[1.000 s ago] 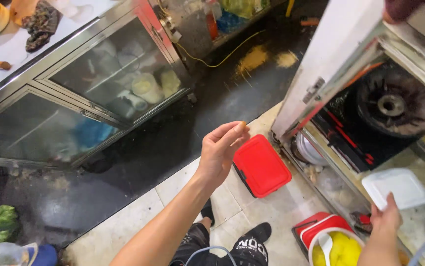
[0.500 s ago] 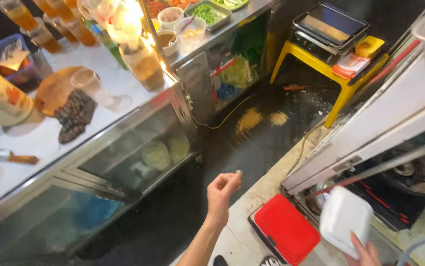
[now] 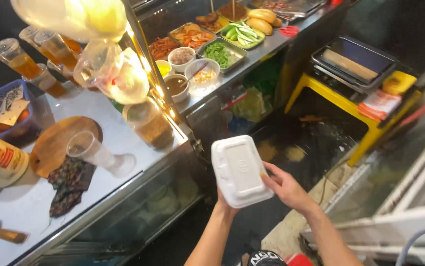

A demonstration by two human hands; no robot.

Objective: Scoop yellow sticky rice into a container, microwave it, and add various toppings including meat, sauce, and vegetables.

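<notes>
Both hands' grip clasps white foam box [image 3: 239, 170] beside steel counter [image 3: 123, 140]; dark wet floor [image 3: 316, 143] below.

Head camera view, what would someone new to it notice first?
First, the white foam clamshell box at centre, held between the left hand underneath and the right hand at its right edge. Next, the steel counter on the left with metal trays of bright toppings along its far end. A yellow metal stool stands at the right.
</notes>
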